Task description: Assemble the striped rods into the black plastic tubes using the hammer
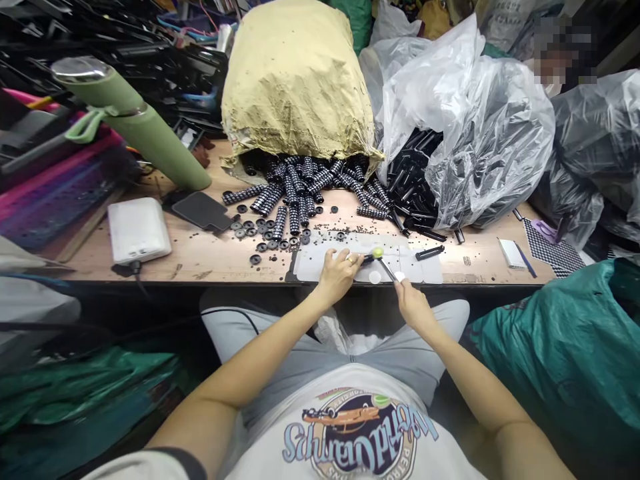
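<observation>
My left hand (pixel 339 275) is closed on a dark part (pixel 369 259) at the front of the table, over a pale work mat (pixel 310 261). A small yellow-green piece (pixel 377 253) sits at the right end of that part. My right hand (pixel 411 300) is closed on a thin metal tool (pixel 388 270), whose far tip reaches toward the yellow-green piece; whether they touch is unclear. One black tube (pixel 430 253) lies on the right of the mat. A white disc (pixel 375 277) lies near the mat's front edge.
Behind the mat, patterned rollers (pixel 293 193) spill from a yellow sack (pixel 300 80), with black rings (pixel 256 259) beside them. A plastic bag (pixel 490 140) holds black tubes. Leftward are a white box (pixel 139 230) and green bottle (pixel 150 143). A green sack (pixel 565 347) stands right.
</observation>
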### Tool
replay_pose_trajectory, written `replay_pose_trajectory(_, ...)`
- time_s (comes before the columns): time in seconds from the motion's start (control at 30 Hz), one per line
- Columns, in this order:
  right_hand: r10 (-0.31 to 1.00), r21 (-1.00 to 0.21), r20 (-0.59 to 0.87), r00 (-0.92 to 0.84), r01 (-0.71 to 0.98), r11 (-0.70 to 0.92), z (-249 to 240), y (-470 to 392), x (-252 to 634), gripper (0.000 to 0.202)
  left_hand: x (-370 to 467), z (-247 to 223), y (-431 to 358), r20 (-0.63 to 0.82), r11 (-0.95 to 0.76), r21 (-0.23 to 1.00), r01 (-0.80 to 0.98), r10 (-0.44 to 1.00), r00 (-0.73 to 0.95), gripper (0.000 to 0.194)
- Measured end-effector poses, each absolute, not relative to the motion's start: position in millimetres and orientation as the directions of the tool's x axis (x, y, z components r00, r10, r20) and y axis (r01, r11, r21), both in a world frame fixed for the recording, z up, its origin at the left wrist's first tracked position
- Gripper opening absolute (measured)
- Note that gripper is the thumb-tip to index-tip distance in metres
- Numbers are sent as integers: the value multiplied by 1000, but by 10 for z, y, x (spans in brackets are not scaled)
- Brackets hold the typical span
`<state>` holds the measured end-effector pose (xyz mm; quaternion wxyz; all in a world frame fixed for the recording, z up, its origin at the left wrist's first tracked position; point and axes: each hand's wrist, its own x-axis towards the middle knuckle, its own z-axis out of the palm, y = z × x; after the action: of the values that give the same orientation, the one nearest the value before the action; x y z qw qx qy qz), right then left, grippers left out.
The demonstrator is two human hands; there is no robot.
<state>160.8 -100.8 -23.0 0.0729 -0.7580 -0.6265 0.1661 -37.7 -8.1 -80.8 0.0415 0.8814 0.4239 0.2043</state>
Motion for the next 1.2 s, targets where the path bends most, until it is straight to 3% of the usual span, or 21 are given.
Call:
replay_pose_trajectory(0.07,970,-291,-192,151,935,-203,-162,-1014,1559,31,-305,-810,-141,311,-627,271,730,775,551,40)
replay_pose_trajectory(0.23,999,-422,-18,29,906,-34,71,-983,1257,38,-86,-842,-302,265,-634,266,726,773,577,55)
replay_pose_trajectory(0.37,955,-292,-266,-129,955,48,31,-916,1047,33,-58,-901,-248,269,-658,255,708,752,602,54)
replay_pose_trajectory(0.43,944,-283,-295,-150,957,64,-9,-869,1061,33,-69,-888,-188,259,-643,270,717,766,589,49)
replay_pose_trajectory(0.53,975,-272,-216,-59,962,-2,-49,-802,1229,37,-84,-768,-161,190,-577,314,754,816,545,40)
replay_pose_trajectory(0.6,982,-213,-179,62,972,-100,-85,-759,1403,37,-90,-632,-165,148,-616,367,697,778,610,31)
replay_pose_trajectory(0.67,974,-151,-162,159,971,-184,-139,-699,1587,37,-79,-482,-95,141,-662,421,620,723,677,22)
replay_pose_trajectory(0.73,972,-118,-124,201,969,-216,-201,-591,1741,37,-21,-354,125,178,-642,423,640,751,636,23)
replay_pose_trajectory(0.83,989,-107,46,142,985,-136,-270,-283,1862,30,171,-284,684,298,-573,320,754,817,494,32)
replay_pose_trajectory(0.9,986,-75,152,74,995,-63,-287,-1,1885,27,324,-321,1044,268,-588,278,759,807,527,30)
replay_pose_trajectory(1.0,987,-66,158,19,998,-9,-286,383,1914,28,460,-422,1315,197,-568,290,770,823,533,15)
replay_pose_trajectory(1.07,987,-169,157,10,986,17,-295,522,1943,25,443,-474,1302,219,-528,391,754,849,481,11)
replay_pose_trajectory(1.1,985,-275,173,18,961,31,-311,546,1950,20,408,-488,1254,242,-493,485,722,869,432,10)
replay_pose_trajectory(1.2,978,-745,179,111,665,61,-404,457,1883,16,262,-473,1029,159,-247,869,428,960,232,9)
